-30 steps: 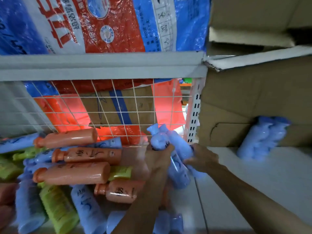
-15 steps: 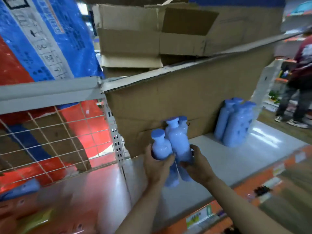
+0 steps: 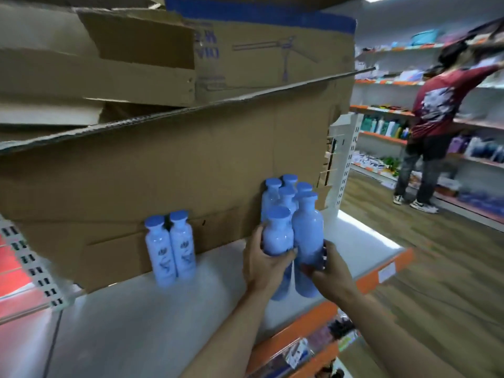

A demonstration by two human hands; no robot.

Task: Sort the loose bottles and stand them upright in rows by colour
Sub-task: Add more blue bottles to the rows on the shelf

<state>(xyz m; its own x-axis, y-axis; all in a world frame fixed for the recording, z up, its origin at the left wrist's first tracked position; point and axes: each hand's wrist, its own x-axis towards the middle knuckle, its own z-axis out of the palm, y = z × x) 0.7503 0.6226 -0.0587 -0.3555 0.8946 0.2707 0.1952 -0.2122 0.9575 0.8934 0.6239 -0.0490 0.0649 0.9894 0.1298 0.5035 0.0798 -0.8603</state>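
Gripping upright blue bottles, left hand beside right hand.

We see our left hand gripping one blue bottle and our right hand gripping a taller-looking blue bottle, both upright over the white shelf. Just behind them stands a cluster of blue bottles against the cardboard box. Two more blue bottles stand to the left, touching. A person in a red shirt reaches toward far shelves.

Wood-look floor, stocked wall shelves, cardboard boxes behind.
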